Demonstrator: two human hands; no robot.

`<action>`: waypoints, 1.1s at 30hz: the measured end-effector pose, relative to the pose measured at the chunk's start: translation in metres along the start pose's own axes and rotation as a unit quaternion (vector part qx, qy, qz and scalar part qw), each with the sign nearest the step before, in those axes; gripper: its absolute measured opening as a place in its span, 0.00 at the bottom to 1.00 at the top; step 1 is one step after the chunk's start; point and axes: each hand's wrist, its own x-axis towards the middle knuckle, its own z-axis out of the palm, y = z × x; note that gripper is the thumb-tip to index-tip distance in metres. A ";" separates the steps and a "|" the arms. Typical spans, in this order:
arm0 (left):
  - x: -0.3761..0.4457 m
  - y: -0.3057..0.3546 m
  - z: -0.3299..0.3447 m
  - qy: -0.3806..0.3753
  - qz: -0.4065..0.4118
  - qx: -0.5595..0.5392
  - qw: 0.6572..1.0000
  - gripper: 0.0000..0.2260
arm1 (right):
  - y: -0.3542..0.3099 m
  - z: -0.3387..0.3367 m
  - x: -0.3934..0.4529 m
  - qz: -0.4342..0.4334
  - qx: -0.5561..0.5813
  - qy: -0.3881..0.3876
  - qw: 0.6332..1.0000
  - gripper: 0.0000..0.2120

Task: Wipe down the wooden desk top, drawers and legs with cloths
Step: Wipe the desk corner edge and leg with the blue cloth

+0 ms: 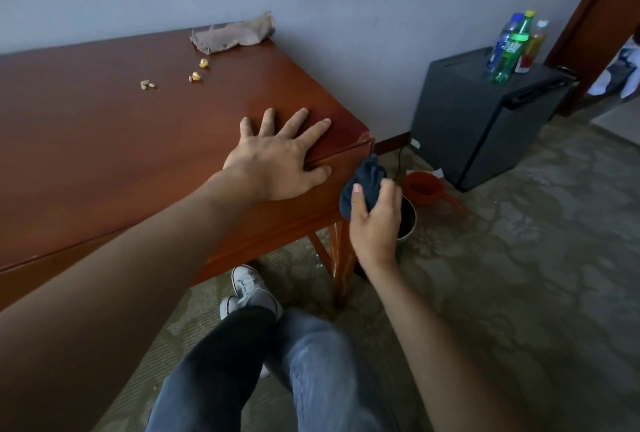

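Here the left hand [277,157] lies flat on the reddish-brown wooden table [104,126], palm down near its right front corner, fingers straight and spread, the thumb hooked over the front edge. Its forearm runs back to the lower left and is cut off by the frame. Just beside the corner, off the table, the right hand [375,220] is raised with its back to the camera, fingers and thumb curled round a bunched dark blue cloth [362,182]; only the top of the cloth shows above the fingers.

Behind that hand a dark round bin [408,220] on the floor is mostly hidden, and a red plastic scoop [424,187] lies just past it. The table's slanted leg [341,265] shows below the corner; its left end runs out of frame.

At the far edge of the table a crumpled brownish-grey rag [232,34] rests against the wall, with small yellow scraps [195,76] near it, too small to identify. Against the wall to the right stands a dark grey cabinet [485,126] carrying several plastic bottles [512,47], blurred.
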 end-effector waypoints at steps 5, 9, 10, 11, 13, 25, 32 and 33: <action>0.001 -0.002 0.000 0.003 -0.008 -0.005 1.000 0.42 | -0.036 -0.053 0.057 0.070 0.052 0.036 0.996 0.13; 0.003 -0.001 0.000 0.005 -0.006 -0.005 1.000 0.42 | -0.084 -0.052 0.095 -0.079 0.008 0.000 0.997 0.13; 0.003 -0.001 0.000 0.005 -0.007 -0.006 1.000 0.42 | -0.088 -0.036 0.100 -0.110 -0.055 -0.063 0.990 0.15; 0.003 0.000 0.000 0.005 -0.009 -0.009 1.000 0.42 | -0.091 -0.020 0.101 -0.122 -0.105 -0.121 0.979 0.18; 0.003 0.000 -0.001 0.003 -0.015 -0.011 1.000 0.45 | -0.093 -0.001 0.100 -0.108 -0.150 -0.168 0.968 0.19; -0.001 0.000 -0.006 -0.037 -0.020 -0.020 0.999 0.47 | -0.083 0.000 0.085 -0.120 -0.125 -0.030 0.984 0.14; -0.003 0.001 -0.005 -0.044 -0.018 -0.015 0.999 0.46 | -0.081 -0.005 0.076 -0.125 -0.109 0.002 0.986 0.12; -0.003 0.002 -0.005 -0.045 -0.018 -0.015 0.999 0.45 | -0.081 -0.006 0.075 -0.123 -0.111 0.004 0.986 0.12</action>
